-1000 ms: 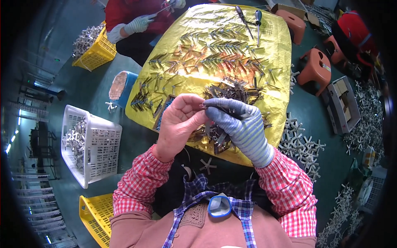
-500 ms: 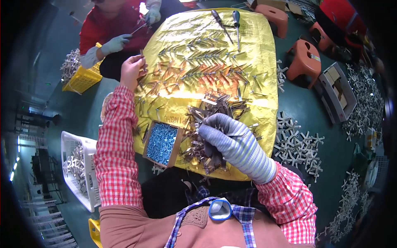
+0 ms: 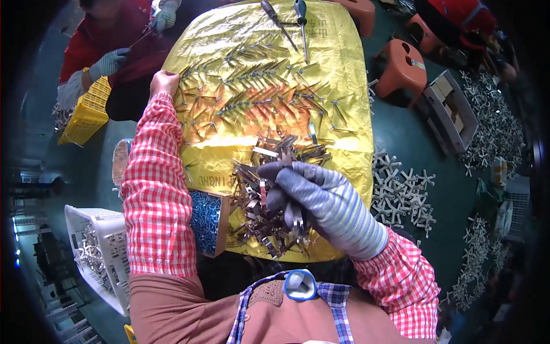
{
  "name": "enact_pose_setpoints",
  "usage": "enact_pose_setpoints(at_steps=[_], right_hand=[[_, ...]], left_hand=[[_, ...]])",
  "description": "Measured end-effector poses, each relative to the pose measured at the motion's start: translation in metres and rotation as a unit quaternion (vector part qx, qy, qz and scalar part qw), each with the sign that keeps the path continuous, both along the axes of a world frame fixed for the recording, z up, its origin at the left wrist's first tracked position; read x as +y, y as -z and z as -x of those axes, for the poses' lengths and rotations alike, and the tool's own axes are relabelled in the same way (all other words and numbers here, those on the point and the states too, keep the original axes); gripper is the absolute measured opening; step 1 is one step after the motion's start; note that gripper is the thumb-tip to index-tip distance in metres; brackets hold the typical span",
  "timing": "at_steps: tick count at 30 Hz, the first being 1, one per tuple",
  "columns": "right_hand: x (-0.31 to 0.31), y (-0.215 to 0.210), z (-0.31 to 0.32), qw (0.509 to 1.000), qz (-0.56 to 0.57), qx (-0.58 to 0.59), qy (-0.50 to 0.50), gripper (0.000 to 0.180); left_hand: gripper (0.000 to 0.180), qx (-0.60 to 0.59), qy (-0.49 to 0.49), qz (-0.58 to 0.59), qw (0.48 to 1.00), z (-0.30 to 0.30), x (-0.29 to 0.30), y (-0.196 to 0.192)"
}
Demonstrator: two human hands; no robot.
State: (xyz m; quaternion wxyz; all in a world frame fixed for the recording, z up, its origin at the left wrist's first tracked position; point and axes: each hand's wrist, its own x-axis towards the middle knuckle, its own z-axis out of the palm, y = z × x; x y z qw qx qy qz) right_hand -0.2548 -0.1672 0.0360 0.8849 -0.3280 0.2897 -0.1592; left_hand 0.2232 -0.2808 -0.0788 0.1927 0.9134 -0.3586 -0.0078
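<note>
My bare left hand (image 3: 164, 83) is closed at the far left edge of a yellow sheet (image 3: 220, 160), beside crossed metal strips (image 3: 197, 97). Its back hides whatever the fingers hold. My right hand (image 3: 323, 198), in a striped grey glove with dark fingertips, is pinched on metal strips (image 3: 297, 219) above a heap of loose metal strips (image 3: 255, 212). Rows of strips joined in crossed shapes (image 3: 252, 103) spread across the middle of the sheet. A cardboard box of small blue screws (image 3: 207, 221) stands near my left forearm, which partly covers it.
Two screwdrivers (image 3: 302, 31) lie at the sheet's far end. Across to the left, a gloved person (image 3: 109, 63) works beside a yellow crate (image 3: 86, 117). A white basket (image 3: 114, 252) stands left. Orange stools (image 3: 401, 69), a carton (image 3: 452, 114) and piled white cross-shaped parts (image 3: 401, 189) occupy the right.
My left hand has turned and lowered to the sheet's edge; the thin metal piece it held upright no longer shows. My right hand stays over the heap. The whole view has shifted.
</note>
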Motion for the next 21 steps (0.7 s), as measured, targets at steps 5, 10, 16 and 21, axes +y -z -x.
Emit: enact_pose_setpoints(at_steps=[5,10,16,21], right_hand=[[0.003,0.008,-0.005,0.997,-0.043,-0.065,0.006,0.037],[0.009,0.009,0.003,0.996,0.027,-0.084,-0.03,0.037],[0.022,0.0,-0.004,0.995,0.093,-0.037,-0.029,0.026],[0.035,0.011,-0.012,0.993,0.115,-0.015,-0.032,0.021]], left_hand=[[0.04,0.089,0.102,0.088,0.987,0.002,0.028,-0.031],[0.026,0.384,0.202,0.189,0.881,0.111,0.117,-0.096],[0.022,0.407,0.249,0.102,0.873,0.193,0.255,-0.121],[0.014,0.208,0.203,0.035,0.956,0.222,0.306,-0.103]])
